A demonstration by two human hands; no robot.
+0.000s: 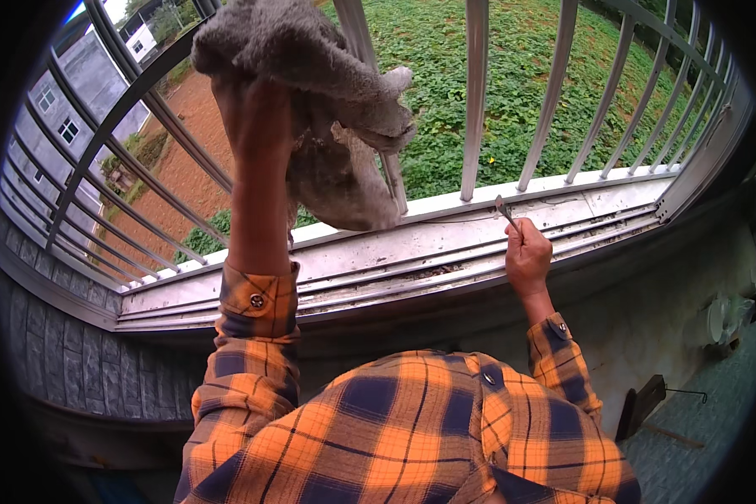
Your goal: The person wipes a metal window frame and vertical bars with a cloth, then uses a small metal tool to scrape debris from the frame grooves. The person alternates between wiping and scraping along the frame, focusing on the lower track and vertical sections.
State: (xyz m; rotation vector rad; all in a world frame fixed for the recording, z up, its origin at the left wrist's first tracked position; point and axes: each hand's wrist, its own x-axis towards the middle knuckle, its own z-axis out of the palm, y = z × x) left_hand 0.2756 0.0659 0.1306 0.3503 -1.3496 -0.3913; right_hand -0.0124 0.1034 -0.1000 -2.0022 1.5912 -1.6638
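Observation:
My left hand (pixel 255 116) is raised to the window bars with its fingers mostly hidden by a bunched grey cloth (pixel 302 53) that it grips. The lower end of the cloth hangs in front of a metal bar and reaches down to the white sill (pixel 365 252). In my right hand (pixel 529 255) is a slim metal tool (pixel 506 211) with a flattened tip; its exact kind cannot be made out. That tip points up and away, over the sill close to the foot of the bars. Dark dirt (pixel 441 272) lies in the sliding window track (pixel 403 280) between my hands.
Upright metal bars (pixel 475 101) fence the window's far side, with a curved dark bar (pixel 110 120) at left. Green plants (pixel 428 38) grow outside. A grey stone-patterned wall (pixel 88 365) stands at lower left. At lower right, a dark object with a wire hook (pixel 642 403) is near the floor.

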